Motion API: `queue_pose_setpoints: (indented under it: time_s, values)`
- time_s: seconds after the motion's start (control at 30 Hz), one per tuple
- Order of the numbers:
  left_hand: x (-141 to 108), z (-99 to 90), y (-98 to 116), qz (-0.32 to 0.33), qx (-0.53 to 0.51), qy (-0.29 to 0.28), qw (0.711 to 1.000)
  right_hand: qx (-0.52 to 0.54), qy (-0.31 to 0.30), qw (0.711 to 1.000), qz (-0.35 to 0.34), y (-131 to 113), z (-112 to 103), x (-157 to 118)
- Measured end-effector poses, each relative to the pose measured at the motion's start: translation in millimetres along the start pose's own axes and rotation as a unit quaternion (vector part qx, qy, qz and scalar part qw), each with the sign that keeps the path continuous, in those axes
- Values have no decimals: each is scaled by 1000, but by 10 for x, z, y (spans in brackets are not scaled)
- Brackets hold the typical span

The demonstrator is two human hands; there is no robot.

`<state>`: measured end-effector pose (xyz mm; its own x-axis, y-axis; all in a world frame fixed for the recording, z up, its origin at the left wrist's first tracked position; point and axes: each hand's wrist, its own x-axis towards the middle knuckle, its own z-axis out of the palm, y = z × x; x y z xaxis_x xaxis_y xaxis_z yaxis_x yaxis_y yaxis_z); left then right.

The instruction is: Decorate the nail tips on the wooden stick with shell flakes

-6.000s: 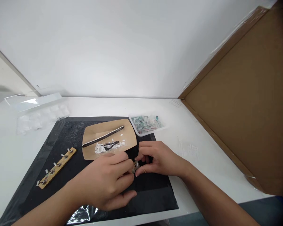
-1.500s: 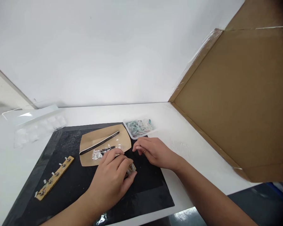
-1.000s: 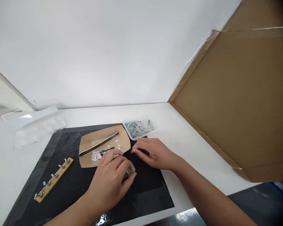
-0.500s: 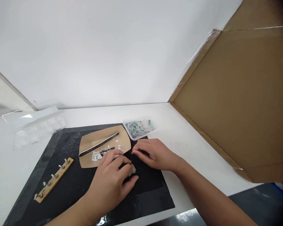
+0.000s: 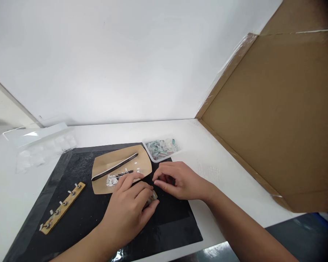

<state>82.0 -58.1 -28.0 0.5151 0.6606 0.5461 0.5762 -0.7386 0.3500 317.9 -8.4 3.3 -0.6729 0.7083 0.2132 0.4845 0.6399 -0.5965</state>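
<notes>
Small pale piece (image 5: 154, 197), lower middle of the frame, mostly hidden: clamped in the curled fingers of the left hand (image 5: 131, 203). Right hand (image 5: 180, 182), just beside it: fingertips near thumb, any grip cannot be told. Step, apparently: fine handwork; the next move calls for steady support. Lower left: strip with 5 fittings (image 5: 62, 209).
</notes>
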Motion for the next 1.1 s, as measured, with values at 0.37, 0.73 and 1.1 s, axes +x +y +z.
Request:
queue_pose_setpoints:
  time_s: [0.37, 0.73, 1.1]
  values:
    - [-21, -35, 2, -35, 16, -2, 999, 209, -53, 967, 135, -30, 72, 19]
    - [-37, -87, 59, -100, 37, -39, 994, 228, -55, 964, 121, -21, 122, 24]
    - [-58, -67, 51, -105, 45, -30, 993, 28, 4, 996, -85, -24, 85, -13]
